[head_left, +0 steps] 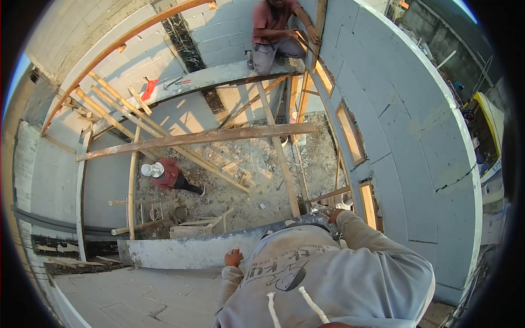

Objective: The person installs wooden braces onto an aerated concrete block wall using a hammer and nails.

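Observation:
My left hand (233,257) is held beside my body with its fingers curled in, and no object shows in it. It is close to the front edge of the grey concrete beam (180,252) that runs below me. On the other side of my grey hoodie (322,262), my right hand (334,216) reaches down near the beam's right end, by the wooden window frame (369,205). Its fingers are small and partly hidden by the sleeve, so I cannot tell what they touch.
A person (273,33) crouches on the far beam (219,74), hands at a wooden post. Far below, another person in a white head covering (158,170) stands on rubble. A plank (197,139) and bamboo poles (120,106) cross the gap. A grey block wall (404,136) rises right.

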The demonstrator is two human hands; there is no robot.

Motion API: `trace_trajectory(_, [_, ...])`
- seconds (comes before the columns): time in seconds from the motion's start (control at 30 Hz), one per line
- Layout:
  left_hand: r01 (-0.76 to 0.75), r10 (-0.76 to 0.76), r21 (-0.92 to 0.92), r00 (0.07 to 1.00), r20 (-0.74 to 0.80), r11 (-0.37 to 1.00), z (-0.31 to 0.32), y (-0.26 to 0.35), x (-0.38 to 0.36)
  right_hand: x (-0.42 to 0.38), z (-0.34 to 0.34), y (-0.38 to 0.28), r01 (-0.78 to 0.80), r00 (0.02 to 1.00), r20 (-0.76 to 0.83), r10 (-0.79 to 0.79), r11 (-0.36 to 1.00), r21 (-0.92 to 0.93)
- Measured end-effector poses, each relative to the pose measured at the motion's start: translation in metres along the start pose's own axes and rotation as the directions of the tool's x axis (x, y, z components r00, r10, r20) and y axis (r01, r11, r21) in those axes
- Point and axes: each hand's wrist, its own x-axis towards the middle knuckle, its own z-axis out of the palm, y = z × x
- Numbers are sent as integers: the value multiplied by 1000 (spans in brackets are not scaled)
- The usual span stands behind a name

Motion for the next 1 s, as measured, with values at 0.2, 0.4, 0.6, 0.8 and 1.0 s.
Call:
trace_trajectory(0.2, [-41,45,113,998,-37,993,19,24,-2,-53,-1,6,-68,997,46,63,989,133])
trace_trajectory(0.4, [-70,69,111,998,9,991,34,40,0,-69,8,15,-142,989,-5,146,972,189])
trace_trajectory(0.6, [-44,44,114,999,2,992,43,45,-10,-60,17,25,-87,996,-11,92,970,227])
trace_trajectory(0.8, [-53,52,118,999,11,992,44,36,0,-32,24,39,-27,999,-37,30,995,94])
trace_trajectory(1.0, [-72,73,117,997,-11,991,57,34,-5,-11,25,57,-22,996,93,12,994,103])
